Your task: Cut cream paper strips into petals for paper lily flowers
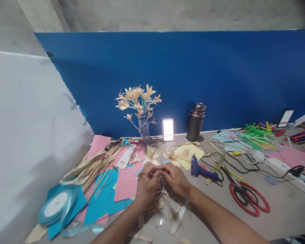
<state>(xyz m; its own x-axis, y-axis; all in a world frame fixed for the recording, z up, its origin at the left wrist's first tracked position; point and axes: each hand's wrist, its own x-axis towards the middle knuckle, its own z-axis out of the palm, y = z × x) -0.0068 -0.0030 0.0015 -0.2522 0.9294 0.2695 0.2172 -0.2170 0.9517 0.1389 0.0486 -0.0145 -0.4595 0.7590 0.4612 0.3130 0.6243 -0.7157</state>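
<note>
My left hand (147,183) and my right hand (177,179) meet over the middle of the table, fingertips pinched together. Whatever is between them is too small to make out. Just beyond the fingers lie pale petal-like craft flowers (152,154). Cut scraps of dry husk-like material (165,201) and clear strips are scattered below my wrists. A blue glue gun (202,171) rests right of my right hand, on the edge of a yellow paper sheet (189,154). Pink paper (125,183) lies beside my left hand.
A vase (144,130) of pale flowers (137,96) and a thermos (196,122) stand at the back. Red-handled scissors (249,198) and a power strip (287,173) lie right. Light-blue ribbon (56,205) and dried strips (91,166) are left.
</note>
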